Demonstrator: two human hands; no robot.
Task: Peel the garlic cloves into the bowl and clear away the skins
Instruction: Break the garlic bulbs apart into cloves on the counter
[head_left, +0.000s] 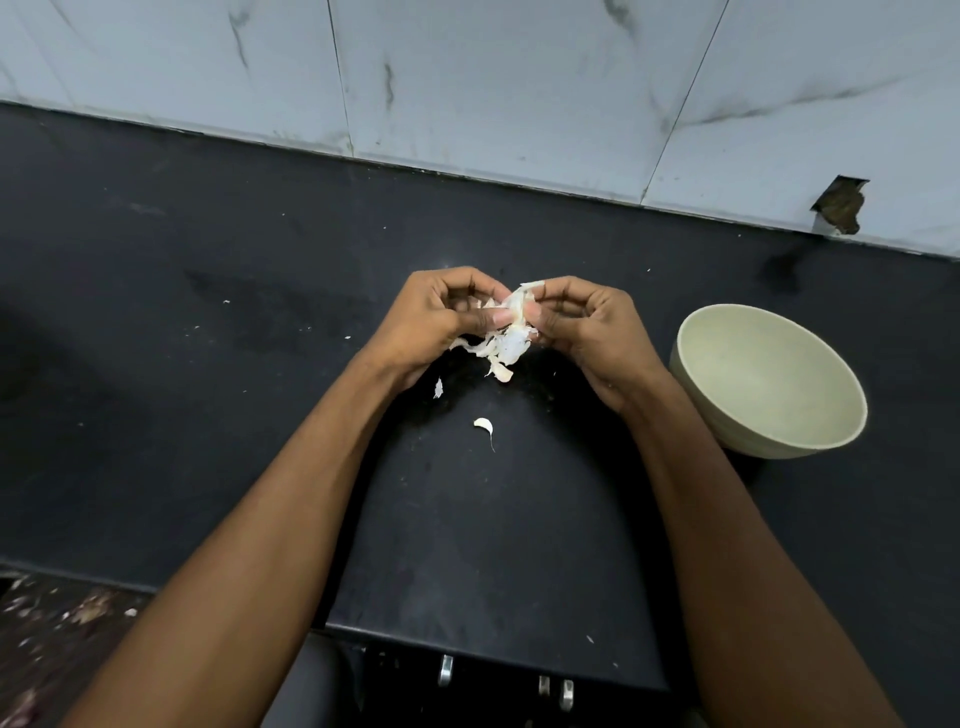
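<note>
Over the middle of the dark counter (260, 312), my left hand (431, 322) and my right hand (587, 338) meet, and both pinch a garlic piece (506, 343) with loose papery white skin hanging from it. A single clove (484, 425) with a thin tail lies on the counter just below my hands. One small flake of skin (439, 387) lies near my left wrist. The pale cream bowl (831, 431) stands to the right of my right hand, and I see nothing inside it.
A tiled wall (519, 93) runs along the back of the counter, with a broken hole (839, 205) at the right. Tiny skin specks dot the counter. The counter's front edge is near my elbows, with metal handles (447, 670) below it.
</note>
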